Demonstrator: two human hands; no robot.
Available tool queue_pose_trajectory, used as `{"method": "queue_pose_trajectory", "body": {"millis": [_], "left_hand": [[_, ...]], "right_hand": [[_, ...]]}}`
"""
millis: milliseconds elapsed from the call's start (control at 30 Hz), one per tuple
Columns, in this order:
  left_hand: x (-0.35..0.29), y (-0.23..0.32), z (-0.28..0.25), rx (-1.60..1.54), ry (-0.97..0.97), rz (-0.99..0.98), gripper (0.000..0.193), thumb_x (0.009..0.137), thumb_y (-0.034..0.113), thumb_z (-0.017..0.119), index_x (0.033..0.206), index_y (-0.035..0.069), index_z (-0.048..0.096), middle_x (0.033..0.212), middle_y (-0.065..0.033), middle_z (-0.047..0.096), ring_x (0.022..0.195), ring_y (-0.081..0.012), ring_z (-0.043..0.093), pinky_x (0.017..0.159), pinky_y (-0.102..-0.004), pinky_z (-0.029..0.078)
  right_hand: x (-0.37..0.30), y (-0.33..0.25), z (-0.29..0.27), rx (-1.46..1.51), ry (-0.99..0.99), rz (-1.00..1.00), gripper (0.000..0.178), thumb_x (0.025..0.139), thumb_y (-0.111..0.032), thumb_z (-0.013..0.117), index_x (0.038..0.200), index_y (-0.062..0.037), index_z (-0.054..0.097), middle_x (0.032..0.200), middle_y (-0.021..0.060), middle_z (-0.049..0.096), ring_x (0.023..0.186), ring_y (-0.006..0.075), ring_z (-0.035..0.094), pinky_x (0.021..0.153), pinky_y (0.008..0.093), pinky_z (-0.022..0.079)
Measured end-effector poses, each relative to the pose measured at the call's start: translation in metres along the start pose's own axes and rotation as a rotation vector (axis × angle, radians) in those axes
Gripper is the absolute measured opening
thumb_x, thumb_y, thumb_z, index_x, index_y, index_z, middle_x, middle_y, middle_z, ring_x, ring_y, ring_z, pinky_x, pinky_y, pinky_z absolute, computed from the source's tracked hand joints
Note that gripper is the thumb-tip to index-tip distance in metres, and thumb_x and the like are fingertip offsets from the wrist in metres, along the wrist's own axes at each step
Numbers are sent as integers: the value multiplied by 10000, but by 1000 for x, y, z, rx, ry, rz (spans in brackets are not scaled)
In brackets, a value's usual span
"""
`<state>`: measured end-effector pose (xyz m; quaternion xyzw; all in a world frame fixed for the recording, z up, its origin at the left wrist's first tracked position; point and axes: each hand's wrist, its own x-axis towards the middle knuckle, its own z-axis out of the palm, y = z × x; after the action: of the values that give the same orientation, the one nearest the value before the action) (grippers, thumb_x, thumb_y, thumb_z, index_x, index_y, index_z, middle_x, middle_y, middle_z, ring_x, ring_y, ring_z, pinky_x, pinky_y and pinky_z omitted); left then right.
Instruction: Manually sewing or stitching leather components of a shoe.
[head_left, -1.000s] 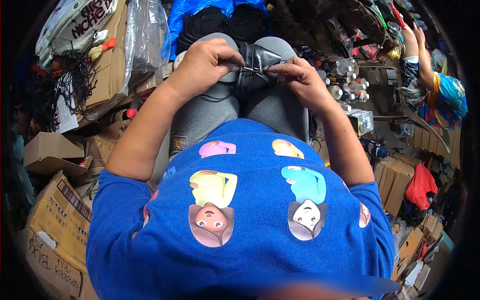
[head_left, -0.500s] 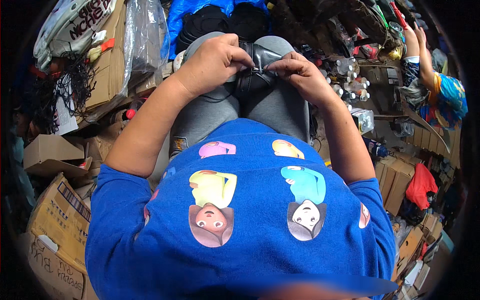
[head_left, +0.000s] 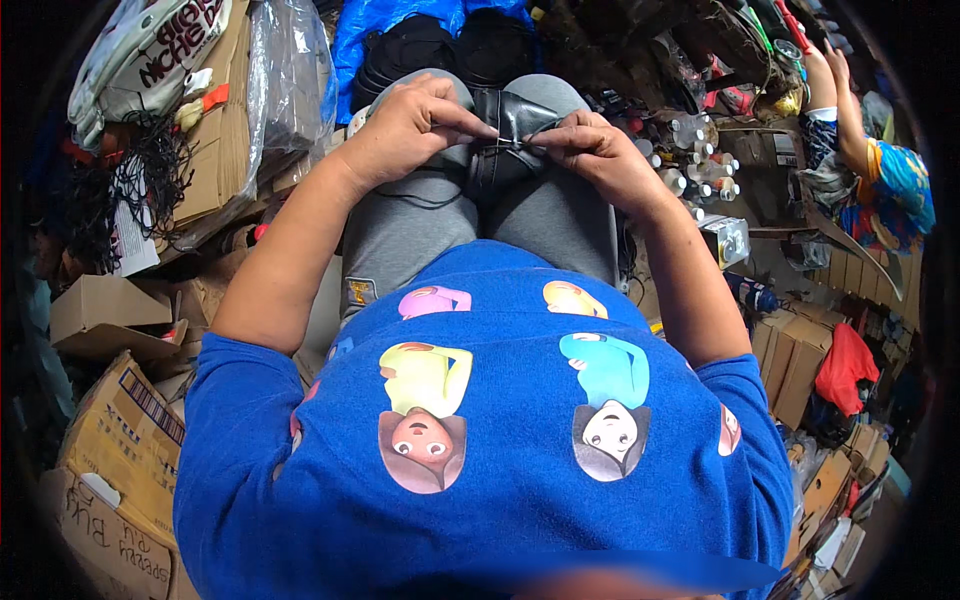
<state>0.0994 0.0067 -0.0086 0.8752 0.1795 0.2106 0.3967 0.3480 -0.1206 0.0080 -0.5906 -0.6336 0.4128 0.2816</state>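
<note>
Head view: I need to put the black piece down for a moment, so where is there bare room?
Only the grey lap beside the black piece is bare. Bottles crowd the right, cardboard boxes and cords the left.

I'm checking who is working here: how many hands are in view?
3, maybe more hidden. The left hand and right hand pinch the black leather piece on the lap; a co-worker's hand reaches in at upper right.
</note>
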Motion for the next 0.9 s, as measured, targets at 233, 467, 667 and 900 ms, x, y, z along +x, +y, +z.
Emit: {"method": "queue_pose_trajectory", "body": {"millis": [233, 467, 667, 900], "left_hand": [[1, 1, 4, -204, -38, -105, 303, 716, -16, 706, 965, 147, 761, 726, -1, 508, 731, -142, 494, 682, -264, 408], [-12, 8, 6, -19, 64, -40, 243, 727, -4, 700, 932, 113, 758, 782, -20, 594, 761, -141, 543, 694, -271, 428], [-7, 11, 11, -224, 76, -240, 181, 771, 17, 690, 943, 52, 733, 806, -14, 634, 795, -98, 594, 723, -239, 466], [5, 18, 26, -217, 72, -393, 104, 773, 64, 727, 863, 21, 699, 836, -12, 683, 775, -57, 607, 724, -222, 492]], "right_hand": [[3, 3, 2, 55, -7, 26, 320, 782, -29, 658, 1065, -159, 732, 814, 23, 603, 869, 157, 573, 837, 286, 445], [-1, -1, -1, -59, -21, -80, 287, 801, -109, 722, 1087, -110, 717, 915, 49, 674, 856, 142, 592, 824, 279, 456], [1, 2, 17, 190, 85, 79, 278, 793, -126, 744, 1068, -96, 716, 897, 49, 701, 876, 133, 617, 820, 275, 486], [3, -7, 28, 214, 142, 180, 227, 813, -108, 738, 1015, -14, 691, 921, 16, 666, 864, 75, 582, 790, 231, 466]]}}
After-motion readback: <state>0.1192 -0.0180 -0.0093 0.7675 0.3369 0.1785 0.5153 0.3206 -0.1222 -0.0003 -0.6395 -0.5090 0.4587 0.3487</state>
